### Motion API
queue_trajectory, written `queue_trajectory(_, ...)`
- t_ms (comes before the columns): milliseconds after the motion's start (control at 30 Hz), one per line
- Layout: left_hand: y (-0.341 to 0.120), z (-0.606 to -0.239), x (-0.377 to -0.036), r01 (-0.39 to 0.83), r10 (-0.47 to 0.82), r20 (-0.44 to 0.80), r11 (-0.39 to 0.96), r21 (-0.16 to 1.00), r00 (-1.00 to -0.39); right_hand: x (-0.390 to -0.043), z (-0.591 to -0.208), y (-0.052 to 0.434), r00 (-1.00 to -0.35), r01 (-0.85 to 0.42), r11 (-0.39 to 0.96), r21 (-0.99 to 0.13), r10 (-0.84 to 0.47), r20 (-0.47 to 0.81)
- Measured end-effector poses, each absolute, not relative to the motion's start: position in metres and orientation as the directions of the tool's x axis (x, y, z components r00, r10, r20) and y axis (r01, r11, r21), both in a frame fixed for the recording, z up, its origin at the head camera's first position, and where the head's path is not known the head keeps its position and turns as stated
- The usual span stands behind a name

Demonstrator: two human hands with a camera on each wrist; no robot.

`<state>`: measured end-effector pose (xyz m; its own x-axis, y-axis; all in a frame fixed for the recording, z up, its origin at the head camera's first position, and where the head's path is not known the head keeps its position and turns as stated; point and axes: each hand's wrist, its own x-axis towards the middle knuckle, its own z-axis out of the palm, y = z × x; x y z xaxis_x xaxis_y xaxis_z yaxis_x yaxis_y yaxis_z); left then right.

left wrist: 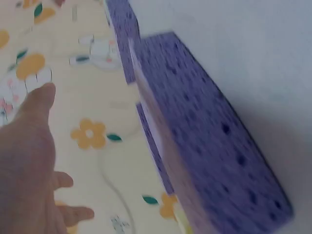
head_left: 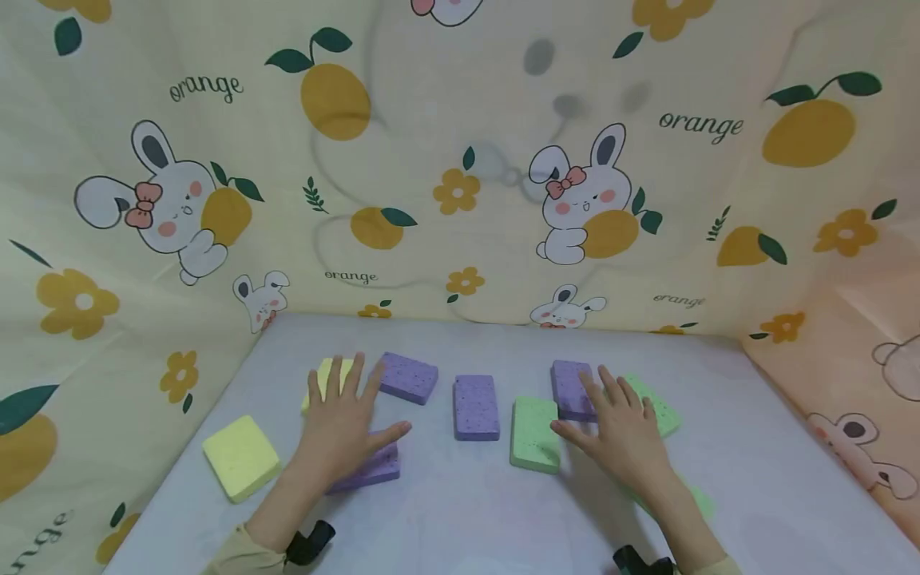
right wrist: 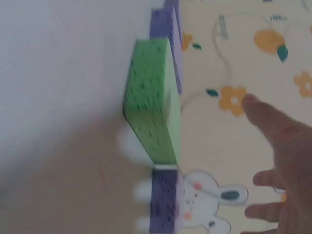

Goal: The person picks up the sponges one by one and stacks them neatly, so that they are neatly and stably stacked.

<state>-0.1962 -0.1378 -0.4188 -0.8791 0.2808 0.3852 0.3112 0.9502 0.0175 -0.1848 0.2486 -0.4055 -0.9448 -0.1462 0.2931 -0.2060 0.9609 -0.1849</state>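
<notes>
Centrally, 1 purple sponge (head_left: 476,407) (table (head_left: 460,519)) separates both hands.

The head camera is looking forward and down across the tabletop (head_left: 460,511) toward its far edge. Both wrist cameras are sitting low and close, sharing sponges seen from above.

Taking the middle purple sponge (head_left: 476,407) as the marker: bare table (head_left: 460,511) in front of it, wide enough for a hand. Right beside it on the right, a green sponge (head_left: 535,434) crowds things. Behind it there's an open strip up to the printed curtain (head_left: 460,160).
</notes>
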Motion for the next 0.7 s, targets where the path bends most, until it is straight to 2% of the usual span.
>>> queue_trajectory(100,-0.126,-0.416,-0.196,0.402,0.352,0.383,0.914,0.057,-0.854,-0.181,-0.407,0.242,-0.927,-0.292,0.914,-0.283,-0.197,0.319)
queue_trajectory(233,-0.112,-0.414,-0.201,0.507,0.429,0.337,0.84,0.193,-0.838,-0.178,-0.412,0.237,-0.914,-0.372,0.824,-0.427,-0.246,0.322)
queue_trajectory(367,-0.1,-0.415,-0.208,0.555,0.49,0.264,0.767,0.321,-0.831,-0.181,-0.42,0.235,-0.898,-0.433,0.747,-0.505,-0.312,0.31)
queue_trajectory(500,-0.088,-0.418,-0.214,0.545,0.517,0.195,0.71,0.446,-0.833,-0.184,-0.425,0.235,-0.885,-0.464,0.713,-0.526,-0.349,0.307)
queue_trajectory(700,-0.065,-0.426,-0.225,0.435,0.48,0.118,0.628,0.646,-0.869,-0.186,-0.428,0.233,-0.884,-0.468,0.687,-0.556,-0.373,0.283)
